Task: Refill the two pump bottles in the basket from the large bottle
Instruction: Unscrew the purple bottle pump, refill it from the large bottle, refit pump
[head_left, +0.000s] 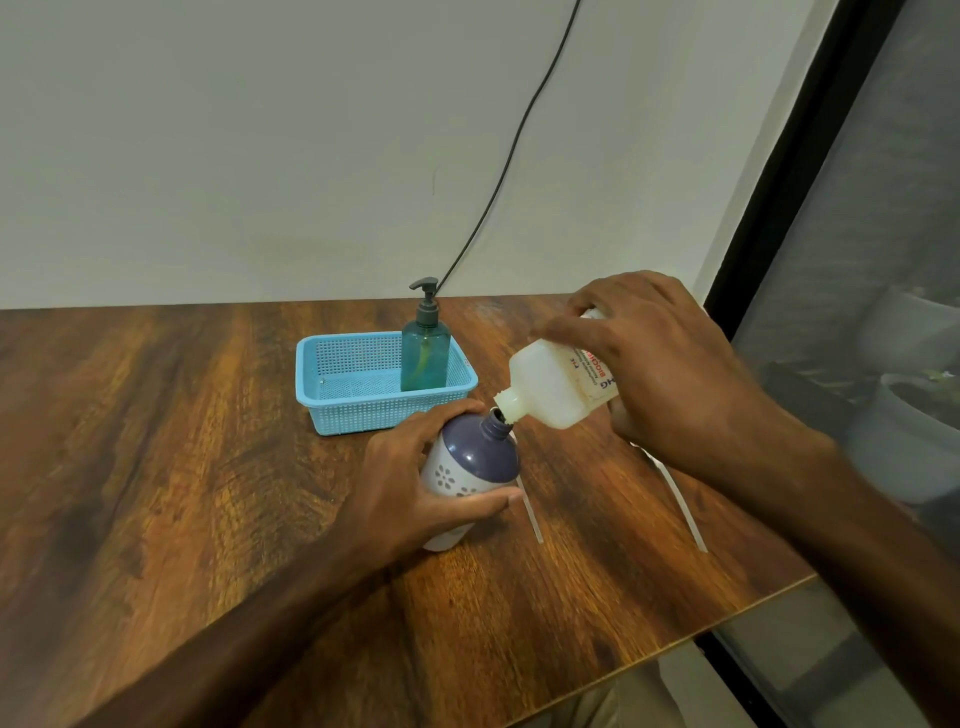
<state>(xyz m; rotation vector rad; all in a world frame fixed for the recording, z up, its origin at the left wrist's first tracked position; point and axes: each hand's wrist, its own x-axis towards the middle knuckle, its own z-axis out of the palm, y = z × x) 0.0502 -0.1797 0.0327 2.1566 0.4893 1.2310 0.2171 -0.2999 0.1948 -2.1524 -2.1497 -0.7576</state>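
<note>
My left hand (410, 488) grips a purple-and-white bottle (470, 462) with its pump removed, standing on the wooden table in front of the basket. My right hand (660, 358) holds the large whitish bottle (550, 387) tipped over, its open neck touching the purple bottle's mouth. A teal pump bottle (425, 353) with a dark pump head stands upright in the right part of the light-blue basket (337, 410). Two thin white tubes lie on the table: one (531, 514) beside the purple bottle, another (680, 499) under my right forearm.
The wooden table (182, 467) ends at a slanted edge on the right, near a dark window frame (769, 208). A black cable (511, 150) hangs down the wall behind the basket. Grey pots (914, 431) stand beyond the window.
</note>
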